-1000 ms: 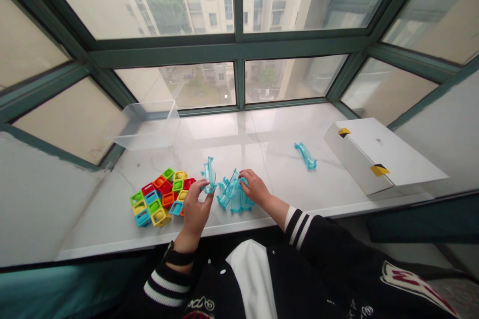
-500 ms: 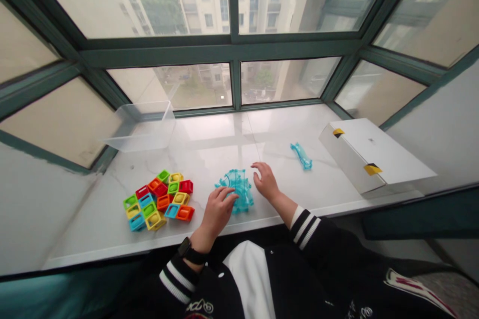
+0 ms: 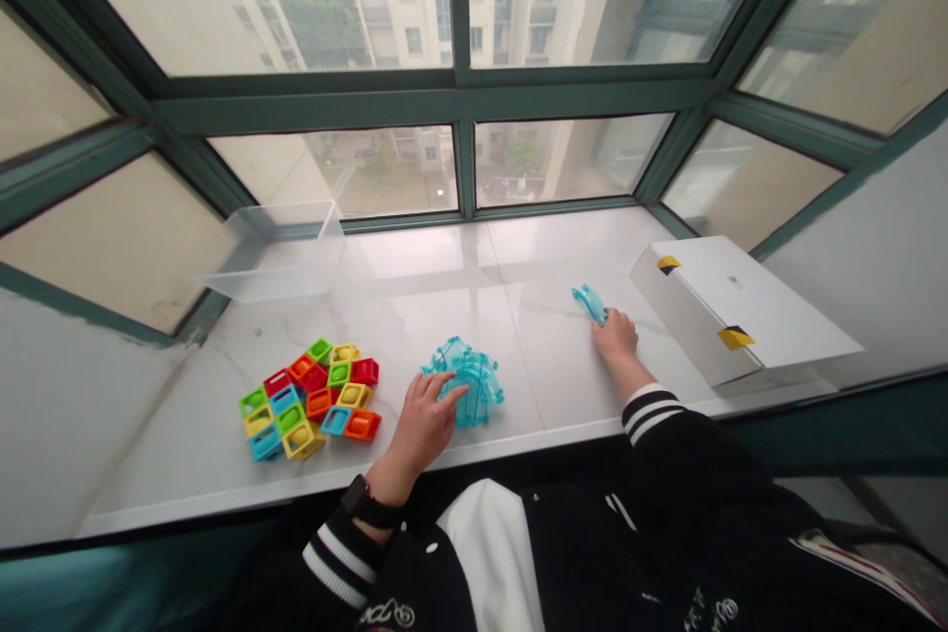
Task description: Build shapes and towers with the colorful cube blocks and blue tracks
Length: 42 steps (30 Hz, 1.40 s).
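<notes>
A group of clear blue plastic track pieces (image 3: 478, 385) lies near the front edge of the white sill. Over its left side rests my left hand (image 3: 428, 413), thumb and fingers stretched apart, fingertips at the pieces; whether they touch is hard to tell. Farther right, my right hand (image 3: 616, 336) has its fingers closed around the near end of a single clear blue track piece (image 3: 588, 300). That end is partly covered by the fingers. Colourful plastic blocks (image 3: 307, 405) in red, yellow, green, blue and orange sit clustered left of my left hand.
An open clear plastic bin (image 3: 285, 284) stands at the back left by the window. A white box (image 3: 748, 306) with yellow-and-black tabs is at the right. Green window frames (image 3: 463, 168) border the sill, whose front edge runs just before my body.
My right hand has moved right, from beside the group of blue pieces to the single track piece, and closed on its near end. My left hand has shifted slightly left and down.
</notes>
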Each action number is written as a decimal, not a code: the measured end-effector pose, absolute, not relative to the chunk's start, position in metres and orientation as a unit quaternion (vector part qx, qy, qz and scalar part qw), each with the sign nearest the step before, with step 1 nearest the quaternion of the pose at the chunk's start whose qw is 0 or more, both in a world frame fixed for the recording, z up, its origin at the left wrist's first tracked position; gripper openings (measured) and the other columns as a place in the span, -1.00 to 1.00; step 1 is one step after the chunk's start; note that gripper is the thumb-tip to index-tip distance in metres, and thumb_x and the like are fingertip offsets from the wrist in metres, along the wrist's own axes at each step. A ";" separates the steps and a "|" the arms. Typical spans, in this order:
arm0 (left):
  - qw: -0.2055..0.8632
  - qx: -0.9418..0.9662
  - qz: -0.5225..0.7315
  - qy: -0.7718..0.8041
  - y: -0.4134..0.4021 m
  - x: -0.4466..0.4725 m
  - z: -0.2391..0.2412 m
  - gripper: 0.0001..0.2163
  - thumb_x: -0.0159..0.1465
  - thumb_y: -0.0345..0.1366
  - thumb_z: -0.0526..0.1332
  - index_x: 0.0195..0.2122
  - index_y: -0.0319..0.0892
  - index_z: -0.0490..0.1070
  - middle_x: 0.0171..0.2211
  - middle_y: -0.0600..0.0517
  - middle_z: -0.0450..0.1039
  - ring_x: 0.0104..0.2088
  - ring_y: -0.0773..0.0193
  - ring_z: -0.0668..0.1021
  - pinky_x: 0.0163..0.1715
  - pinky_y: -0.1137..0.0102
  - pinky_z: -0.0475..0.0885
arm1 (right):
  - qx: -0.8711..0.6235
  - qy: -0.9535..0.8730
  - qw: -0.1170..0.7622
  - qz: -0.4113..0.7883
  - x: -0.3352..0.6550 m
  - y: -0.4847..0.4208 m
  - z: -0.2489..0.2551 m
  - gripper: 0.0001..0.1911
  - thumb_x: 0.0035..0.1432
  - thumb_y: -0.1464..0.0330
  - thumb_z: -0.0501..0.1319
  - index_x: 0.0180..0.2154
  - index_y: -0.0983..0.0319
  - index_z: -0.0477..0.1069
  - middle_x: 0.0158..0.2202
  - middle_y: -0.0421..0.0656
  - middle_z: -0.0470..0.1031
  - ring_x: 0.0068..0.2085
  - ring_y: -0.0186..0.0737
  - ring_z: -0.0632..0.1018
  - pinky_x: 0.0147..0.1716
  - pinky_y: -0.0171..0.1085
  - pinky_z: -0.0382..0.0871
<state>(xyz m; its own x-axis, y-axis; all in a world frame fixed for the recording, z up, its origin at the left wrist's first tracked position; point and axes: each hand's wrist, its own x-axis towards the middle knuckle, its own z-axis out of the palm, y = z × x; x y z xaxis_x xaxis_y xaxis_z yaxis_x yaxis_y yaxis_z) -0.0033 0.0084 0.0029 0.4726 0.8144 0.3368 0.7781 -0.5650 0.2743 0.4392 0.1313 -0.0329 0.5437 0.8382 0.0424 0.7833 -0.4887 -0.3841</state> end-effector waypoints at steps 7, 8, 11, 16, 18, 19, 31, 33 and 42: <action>0.017 0.856 0.187 0.482 0.014 -0.014 -0.004 -0.47 0.27 -0.57 0.17 0.17 0.09 0.52 0.26 -0.09 0.45 0.12 -0.06 0.51 0.14 -0.05 0.45 | -0.769 -0.575 0.238 0.146 0.400 0.104 -0.032 -0.58 0.26 0.21 0.29 0.11 0.19 0.45 0.07 -0.02 0.61 0.07 -0.06 0.61 0.10 -0.17 0.43; 0.018 0.855 0.188 0.484 0.015 -0.015 -0.006 -0.49 0.27 -0.57 0.17 0.16 0.08 0.53 0.25 -0.09 0.45 0.11 -0.06 0.52 0.11 -0.03 0.47 | -0.744 -0.590 0.267 0.168 0.389 0.096 -0.029 -0.59 0.24 0.20 0.30 0.09 0.19 0.45 0.05 -0.02 0.62 0.05 -0.06 0.62 0.10 -0.15 0.44; 0.021 0.853 0.193 0.484 0.018 -0.019 -0.010 -0.55 0.31 -0.55 0.16 0.12 0.03 0.54 0.21 -0.11 0.48 0.10 -0.04 0.53 0.09 0.01 0.51 | -0.663 -0.628 0.336 0.232 0.351 0.073 -0.019 -0.60 0.21 0.14 0.32 0.03 0.16 0.44 -0.02 -0.06 0.64 -0.02 -0.04 0.64 0.05 -0.09 0.47; 0.038 0.849 0.220 0.479 0.021 -0.022 -0.016 -0.67 0.37 -0.48 0.17 0.07 -0.02 0.55 0.14 -0.11 0.52 0.10 -0.02 0.53 0.09 0.06 0.54 | -0.602 -0.653 0.347 0.301 0.290 0.046 0.002 -0.64 0.17 0.13 0.34 -0.06 0.13 0.40 -0.13 -0.13 0.64 -0.14 -0.08 0.64 -0.05 -0.11 0.48; 0.043 0.842 0.237 0.482 0.022 -0.023 -0.017 -0.69 0.39 -0.46 0.18 0.07 -0.03 0.54 0.12 -0.12 0.53 0.10 -0.01 0.53 0.10 0.07 0.54 | -0.588 -0.659 0.346 0.317 0.274 0.042 0.007 -0.66 0.17 0.15 0.34 -0.08 0.13 0.39 -0.15 -0.15 0.64 -0.15 -0.10 0.63 -0.06 -0.13 0.47; 0.048 0.838 0.247 0.484 0.022 -0.024 -0.018 -0.70 0.39 -0.44 0.18 0.07 -0.03 0.53 0.11 -0.11 0.53 0.10 0.00 0.54 0.10 0.07 0.54 | -0.584 -0.661 0.346 0.321 0.267 0.041 0.009 -0.67 0.17 0.16 0.34 -0.08 0.13 0.39 -0.16 -0.15 0.63 -0.15 -0.10 0.63 -0.07 -0.13 0.47; 0.196 0.632 0.441 0.606 0.027 -0.041 -0.020 -0.77 0.35 -0.16 0.29 -0.01 -0.07 0.52 -0.04 -0.07 0.61 -0.03 0.04 0.63 -0.01 0.14 0.56 | -0.595 -0.691 0.328 0.246 0.214 0.043 0.028 -0.73 0.16 0.26 0.35 -0.19 0.15 0.31 -0.13 -0.09 0.46 -0.15 -0.09 0.53 -0.11 -0.12 0.47; 0.232 0.583 0.460 0.628 0.027 -0.042 -0.019 -0.74 0.31 -0.13 0.31 -0.02 -0.08 0.53 -0.07 -0.06 0.61 -0.08 0.05 0.64 -0.08 0.18 0.56 | -0.601 -0.705 0.303 0.222 0.207 0.044 0.030 -0.72 0.17 0.25 0.36 -0.18 0.15 0.31 -0.12 -0.09 0.45 -0.16 -0.09 0.53 -0.14 -0.14 0.46; 0.304 0.474 0.534 0.631 0.036 -0.041 -0.028 -0.67 0.23 -0.12 0.36 -0.03 -0.12 0.48 -0.09 -0.07 0.60 -0.09 0.10 0.64 -0.04 0.21 0.55 | -0.647 -0.726 0.141 0.186 0.183 0.043 0.053 -0.71 0.29 0.18 0.33 -0.06 0.12 0.32 -0.23 -0.03 0.63 -0.25 0.03 0.64 -0.31 -0.19 0.31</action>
